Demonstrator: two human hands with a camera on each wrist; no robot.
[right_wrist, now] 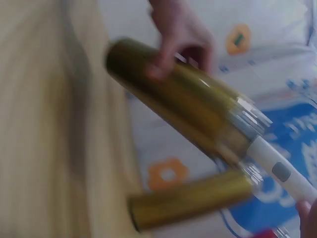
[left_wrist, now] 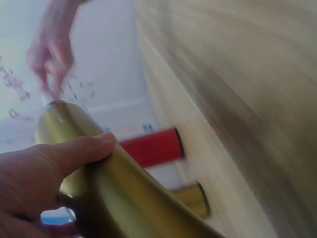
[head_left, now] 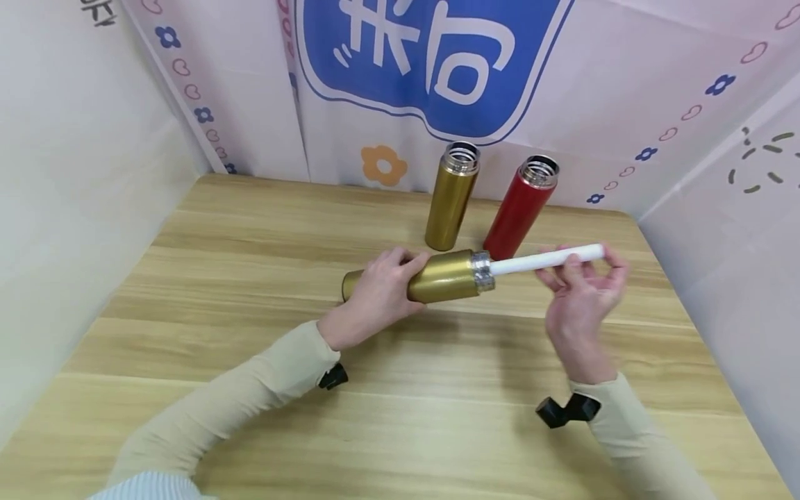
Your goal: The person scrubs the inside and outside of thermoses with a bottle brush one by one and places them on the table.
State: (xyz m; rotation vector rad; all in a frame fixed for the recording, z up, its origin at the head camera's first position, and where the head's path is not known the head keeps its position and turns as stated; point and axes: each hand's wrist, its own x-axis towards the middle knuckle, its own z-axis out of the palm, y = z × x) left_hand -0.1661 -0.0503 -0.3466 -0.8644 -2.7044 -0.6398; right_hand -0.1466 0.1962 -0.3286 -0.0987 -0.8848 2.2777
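My left hand (head_left: 384, 288) grips a gold thermos flask (head_left: 446, 276) round its body. The flask lies nearly level above the table, its bare metal neck (head_left: 482, 271) to the right. With thumb and fingers my right hand (head_left: 581, 298) pinches a white stick (head_left: 531, 262) by its outer end. The stick's other end meets the flask's mouth; how far it reaches inside is hidden. A grey oblong patch (right_wrist: 281, 171) shows on the stick in the right wrist view. In the left wrist view my thumb (left_wrist: 86, 151) lies along the flask.
Behind the held flask, a second gold flask (head_left: 451, 198) and a red flask (head_left: 521, 208) stand uncapped on the wooden table (head_left: 250, 229). A printed cloth (head_left: 350, 132) hangs along the table's back edge, and pale walls (head_left: 737, 229) rise at the sides.
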